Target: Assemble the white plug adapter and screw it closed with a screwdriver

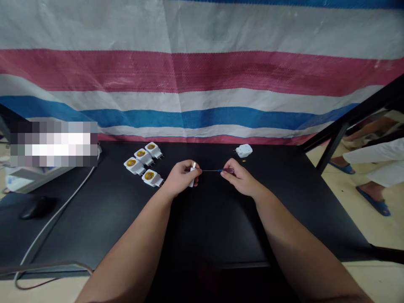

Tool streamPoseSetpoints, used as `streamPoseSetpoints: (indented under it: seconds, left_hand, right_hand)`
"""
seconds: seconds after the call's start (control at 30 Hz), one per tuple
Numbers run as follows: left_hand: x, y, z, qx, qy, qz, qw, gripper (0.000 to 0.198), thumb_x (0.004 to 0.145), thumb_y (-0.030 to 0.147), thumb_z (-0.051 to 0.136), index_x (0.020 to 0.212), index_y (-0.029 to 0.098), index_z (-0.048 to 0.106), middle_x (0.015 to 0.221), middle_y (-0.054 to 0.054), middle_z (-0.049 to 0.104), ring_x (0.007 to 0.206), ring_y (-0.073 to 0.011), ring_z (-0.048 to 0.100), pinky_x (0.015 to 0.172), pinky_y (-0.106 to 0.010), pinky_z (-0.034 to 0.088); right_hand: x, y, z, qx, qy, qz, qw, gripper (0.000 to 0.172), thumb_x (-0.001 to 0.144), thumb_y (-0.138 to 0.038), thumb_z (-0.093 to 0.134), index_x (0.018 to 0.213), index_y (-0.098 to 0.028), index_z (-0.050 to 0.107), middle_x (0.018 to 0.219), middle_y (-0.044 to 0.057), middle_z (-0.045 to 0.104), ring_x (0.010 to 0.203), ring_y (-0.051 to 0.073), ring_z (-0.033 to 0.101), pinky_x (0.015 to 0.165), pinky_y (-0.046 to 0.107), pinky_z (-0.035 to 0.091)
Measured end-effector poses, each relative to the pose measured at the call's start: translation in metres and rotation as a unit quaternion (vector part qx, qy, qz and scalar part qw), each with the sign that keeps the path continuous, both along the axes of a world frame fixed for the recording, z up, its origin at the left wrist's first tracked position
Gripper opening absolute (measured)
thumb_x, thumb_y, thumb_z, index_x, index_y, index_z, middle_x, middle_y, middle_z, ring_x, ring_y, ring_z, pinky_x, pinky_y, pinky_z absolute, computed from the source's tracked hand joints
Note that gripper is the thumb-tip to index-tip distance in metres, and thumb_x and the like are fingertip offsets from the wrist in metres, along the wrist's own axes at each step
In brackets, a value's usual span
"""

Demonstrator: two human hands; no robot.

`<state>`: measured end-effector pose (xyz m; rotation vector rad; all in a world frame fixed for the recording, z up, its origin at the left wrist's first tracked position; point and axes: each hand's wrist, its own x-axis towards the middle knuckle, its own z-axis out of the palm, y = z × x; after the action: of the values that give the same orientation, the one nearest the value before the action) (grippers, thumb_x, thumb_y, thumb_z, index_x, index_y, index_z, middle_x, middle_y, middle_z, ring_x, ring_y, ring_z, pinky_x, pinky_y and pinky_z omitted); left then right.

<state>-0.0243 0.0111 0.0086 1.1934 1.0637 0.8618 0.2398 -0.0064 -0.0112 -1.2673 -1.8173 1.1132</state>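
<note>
My left hand (pixel 183 176) is closed around a small white plug piece (pixel 192 182) with a flat metal prong sticking up; the fingers hide most of it. In my right hand (pixel 239 177) is a screwdriver (pixel 227 171) with a dark blue and reddish handle. Its thin shaft points left, and the tip reaches the fingers of my left hand; whether it touches the plug piece cannot be made out. Left of my hands lie several white plug-in lamp sockets (pixel 152 177) with gold-coloured round insides. Another white plug piece (pixel 244 150) lies beyond my right hand, beside tiny brass-coloured parts (pixel 244 160).
A black table (pixel 214 227) carries everything. On its left are a black mouse (pixel 38 207), a grey cable (pixel 59 212) and a white device (pixel 41 174), partly blurred out. A striped sheet (pixel 202 71) hangs behind. Past the black frame (pixel 333 145) at right, a person's legs show.
</note>
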Motion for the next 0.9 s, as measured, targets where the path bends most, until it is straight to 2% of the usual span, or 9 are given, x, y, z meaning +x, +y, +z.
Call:
streamPoseSetpoints:
  seconds: [0.23,0.3,0.4,0.47,0.53,0.67,0.73,0.83,0.9]
  left_hand:
    - [-0.0003,0.0000,0.0016,0.000,0.016,-0.009,1.000,0.017,0.079,0.029,0.076,0.085,0.017,0.065,0.061,0.001,0.063,0.053,-0.0125,0.062,0.054,-0.023,0.052]
    - [0.0004,-0.0005,0.0028,-0.002,0.014,-0.012,1.000,0.017,0.078,0.028,0.076,0.084,0.017,0.065,0.061,0.001,0.063,0.053,-0.0124,0.062,0.054,-0.023,0.051]
    - [0.0015,-0.0008,0.0042,-0.005,-0.004,-0.006,1.000,0.016,0.076,0.027,0.075,0.083,0.017,0.065,0.061,0.001,0.063,0.053,-0.0127,0.063,0.054,-0.023,0.052]
    - [0.0017,-0.0006,0.0044,-0.006,-0.014,0.000,1.000,0.016,0.076,0.027,0.075,0.082,0.017,0.065,0.061,0.001,0.063,0.053,-0.0129,0.062,0.054,-0.024,0.052]
    - [0.0015,-0.0002,0.0040,-0.005,-0.017,0.001,1.000,0.016,0.076,0.028,0.074,0.083,0.017,0.065,0.060,0.001,0.063,0.052,-0.0128,0.062,0.054,-0.024,0.052]
    - [0.0010,0.0001,0.0028,0.003,-0.010,-0.008,1.000,0.018,0.076,0.028,0.076,0.083,0.017,0.065,0.060,0.001,0.064,0.051,-0.0126,0.062,0.052,-0.022,0.050]
    - [0.0011,0.0002,0.0022,0.000,-0.018,-0.003,1.000,0.017,0.076,0.028,0.076,0.083,0.017,0.065,0.060,0.001,0.063,0.051,-0.0127,0.062,0.052,-0.023,0.050]
    - [0.0013,0.0004,0.0018,-0.007,-0.039,0.017,0.999,0.016,0.073,0.026,0.076,0.081,0.017,0.065,0.062,0.002,0.062,0.053,-0.0127,0.061,0.052,-0.024,0.054]
    - [0.0015,0.0004,0.0021,-0.011,-0.048,0.026,0.998,0.016,0.072,0.025,0.076,0.080,0.017,0.065,0.064,0.002,0.061,0.055,-0.0128,0.061,0.052,-0.025,0.055]
  right_hand:
    - [-0.0049,0.0024,-0.0055,-0.064,0.003,-0.043,0.997,0.058,0.106,-0.072,0.048,0.079,-0.023,0.057,0.067,-0.002,0.048,0.061,0.015,0.044,0.061,0.032,0.033]
    - [-0.0047,0.0008,-0.0037,-0.065,0.014,-0.039,0.997,0.055,0.107,-0.072,0.046,0.084,-0.023,0.058,0.068,-0.002,0.049,0.062,0.015,0.044,0.061,0.031,0.034]
    - [-0.0021,-0.0012,0.0007,-0.034,0.022,-0.005,0.999,0.038,0.105,-0.063,0.059,0.096,-0.026,0.054,0.074,-0.004,0.049,0.066,0.015,0.044,0.064,0.031,0.037]
    - [-0.0009,-0.0009,0.0021,-0.008,0.012,-0.002,1.000,0.034,0.103,-0.057,0.066,0.099,-0.026,0.055,0.078,-0.004,0.051,0.069,0.015,0.046,0.067,0.030,0.038]
    - [-0.0013,0.0004,0.0010,0.000,-0.001,-0.018,1.000,0.036,0.102,-0.059,0.066,0.094,-0.024,0.057,0.077,-0.003,0.052,0.070,0.015,0.047,0.067,0.031,0.038]
    - [-0.0052,0.0014,-0.0036,-0.043,-0.003,-0.050,0.998,0.056,0.106,-0.071,0.049,0.079,-0.023,0.057,0.068,-0.001,0.050,0.062,0.015,0.046,0.060,0.031,0.036]
    - [-0.0068,-0.0004,-0.0037,-0.048,0.007,-0.051,0.997,0.056,0.107,-0.072,0.046,0.083,-0.023,0.059,0.069,-0.001,0.052,0.062,0.016,0.047,0.060,0.031,0.037]
    - [-0.0080,-0.0031,-0.0014,-0.012,0.032,-0.027,0.999,0.039,0.104,-0.065,0.060,0.103,-0.025,0.060,0.081,-0.001,0.058,0.070,0.016,0.053,0.065,0.031,0.043]
    - [-0.0085,-0.0029,-0.0009,0.017,0.041,-0.031,0.999,0.035,0.101,-0.059,0.068,0.108,-0.026,0.060,0.087,0.000,0.062,0.074,0.016,0.056,0.070,0.032,0.046]
